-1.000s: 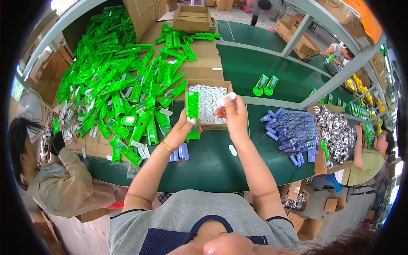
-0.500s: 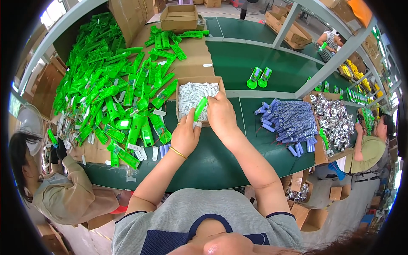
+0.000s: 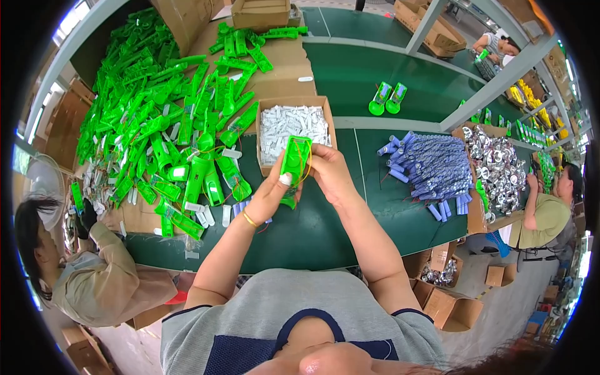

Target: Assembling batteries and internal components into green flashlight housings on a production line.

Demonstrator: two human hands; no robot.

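Near the middle of the bench I hold up a green plastic housing [image 3: 295,155], its hollow side showing, with thin red and yellow wires along it. My left hand [image 3: 270,199] is closed round its lower left side, and the thumb, with a white wrap, lies on it. At the right edge, the bent fingers of my right hand [image 3: 331,174] grip the housing beside the wires. Just behind it stands a cardboard box [image 3: 333,134] full of small white plastic pieces [image 3: 290,125], partly covered by the housing and my hands.
To the left lies a big heap of green housings [image 3: 144,119] on cardboard. At right are a pile of blue-wrapped cylindrical cells [image 3: 428,165] and a box of shiny silver cups [image 3: 494,165]. Two green assemblies [image 3: 387,99] stand on the back bench. Co-workers sit on both sides.
The housing has come nearer to me and been turned, so its hollow side and wires now show. Both hands have drawn back from over the box of white pieces.
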